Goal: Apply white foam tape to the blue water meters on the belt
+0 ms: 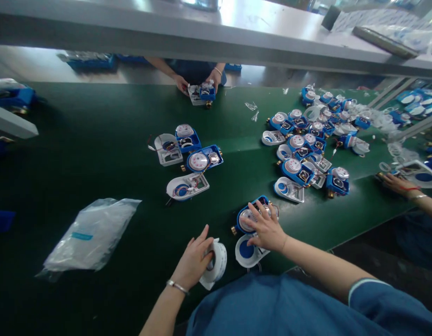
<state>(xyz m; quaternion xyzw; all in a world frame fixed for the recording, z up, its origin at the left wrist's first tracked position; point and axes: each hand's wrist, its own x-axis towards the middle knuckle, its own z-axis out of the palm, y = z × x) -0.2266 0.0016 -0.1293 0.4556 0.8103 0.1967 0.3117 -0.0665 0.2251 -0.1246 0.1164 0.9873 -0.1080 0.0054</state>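
Note:
My left hand point(195, 261) is at the front edge of the table, its index finger stretched out and its other fingers hooked into the core of a white roll of tape or labels point(220, 261). The roll stands on edge, tilted. My right hand point(267, 227) lies with spread fingers over a blue water meter point(246, 219) with a round clear dial and a brass fitting. Its thumb reaches over a white meter cover point(244, 249) with a blue disc inside, lying just in front of the meter. Part of both is hidden under the hand.
More water meters point(198, 161) and white covers point(181, 189) lie mid-table, with a large cluster point(307, 140) at right. A plastic bag point(93, 235) lies left. A shelf point(216, 37) spans above. Co-workers' hands hold parts opposite point(216, 77) and at right point(400, 184).

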